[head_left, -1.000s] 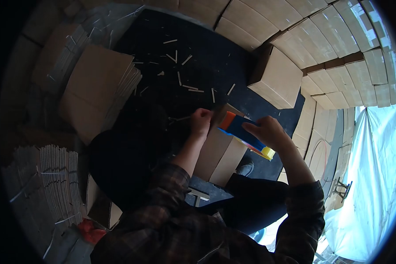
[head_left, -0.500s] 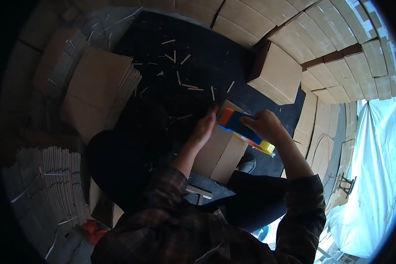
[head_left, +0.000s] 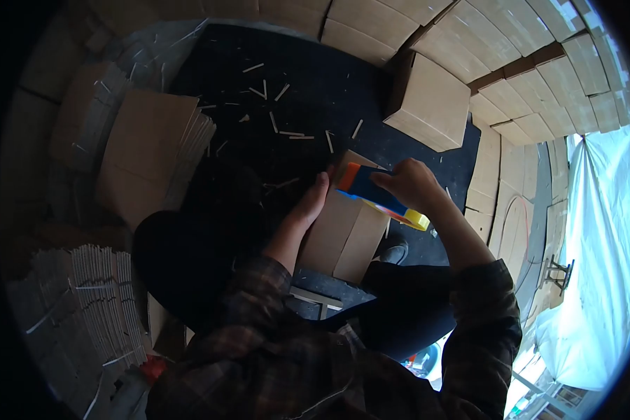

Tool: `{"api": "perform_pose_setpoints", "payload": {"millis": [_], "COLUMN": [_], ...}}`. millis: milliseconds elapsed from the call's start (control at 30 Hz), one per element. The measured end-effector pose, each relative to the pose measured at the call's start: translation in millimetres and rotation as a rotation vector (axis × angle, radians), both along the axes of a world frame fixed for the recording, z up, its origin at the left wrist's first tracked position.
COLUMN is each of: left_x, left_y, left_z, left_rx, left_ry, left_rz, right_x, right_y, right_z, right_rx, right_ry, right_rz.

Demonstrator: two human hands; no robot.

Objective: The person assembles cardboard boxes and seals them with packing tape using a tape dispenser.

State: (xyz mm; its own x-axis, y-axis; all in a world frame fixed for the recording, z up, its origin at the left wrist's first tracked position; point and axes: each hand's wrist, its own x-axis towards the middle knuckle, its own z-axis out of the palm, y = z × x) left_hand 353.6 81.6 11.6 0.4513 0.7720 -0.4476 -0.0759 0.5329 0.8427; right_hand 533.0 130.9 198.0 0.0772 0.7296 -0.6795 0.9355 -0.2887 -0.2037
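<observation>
A closed cardboard box [head_left: 329, 234] lies between the person's legs. My left hand [head_left: 311, 201] rests along its left side, fingers stretched out toward the far end. In my right hand [head_left: 414, 183] is a tape dispenser [head_left: 372, 187] with a dark blue body, an orange front end and a yellow part at the rear. That hand is closed around it from above. The dispenser's orange end overlaps the far part of the box in this view, and its rear end points to the right.
Another cardboard box [head_left: 434, 101] stands on the black floor [head_left: 287, 63], where several pale strips [head_left: 273, 122] are scattered. Flat cardboard [head_left: 143, 147] is stacked at the left, with bundled sheets [head_left: 105, 301] below. Stacked boxes [head_left: 462, 45] line the far right; plastic sheeting [head_left: 595, 266] hangs at the right edge.
The view has shifted slightly. Relative to the box, my right hand and the dispenser have moved a little toward its far end; my left hand stays along the left side.
</observation>
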Motion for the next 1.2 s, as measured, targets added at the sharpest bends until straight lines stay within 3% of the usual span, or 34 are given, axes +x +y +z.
{"api": "perform_pose_setpoints", "payload": {"millis": [67, 133, 167, 233, 300, 367, 433, 600, 700, 867, 1000, 1200], "left_x": [-4, -6, -5, 1, 13, 27, 34, 54, 68, 77, 78, 83], "left_y": [-11, -27, -39, -59, -88, -100, -102, -105, -107, -108, -110, -104], "left_z": [-6, -4, -1, 12, 44, 63, 74, 69, 59, 58, 50, 54], "left_rx": [0.04, 0.216, 0.22, 0.446, 0.603, 0.768, 0.885, 0.943, 0.852, 0.925, 0.97, 0.841], "left_ry": [0.035, 0.386, 0.389, 0.807, 0.773, 0.897, 1.117, 1.213, 1.258, 1.304, 1.345, 1.383], "left_rz": [-0.001, -0.018, -0.025, -0.063, 0.133, 0.09, -0.205, -0.236, -0.312, -0.188, -0.219, -0.289], "right_x": [-1, -1, -1, -3, 0, 4, 7, 9, 12, 20, 19, 14], "right_y": [-3, -3, -5, -4, -2, -3, -3, -3, -6, 0, 4, 11], "right_z": [1, -1, 1, 8, 8, 7, 9, 14, 10, 2, -2, -4], "right_rx": [0.026, 0.016, 0.019, -0.003, 0.013, 0.027, 0.038, 0.035, 0.075, 0.084, 0.036, -0.012], "right_ry": [0.009, -0.031, -0.026, -0.044, -0.043, -0.043, -0.018, -0.03, -0.013, 0.04, 0.044, 0.075], "right_rz": [-0.003, 0.017, 0.009, 0.054, 0.071, 0.084, 0.106, 0.16, 0.167, 0.219, 0.27, 0.32]}}
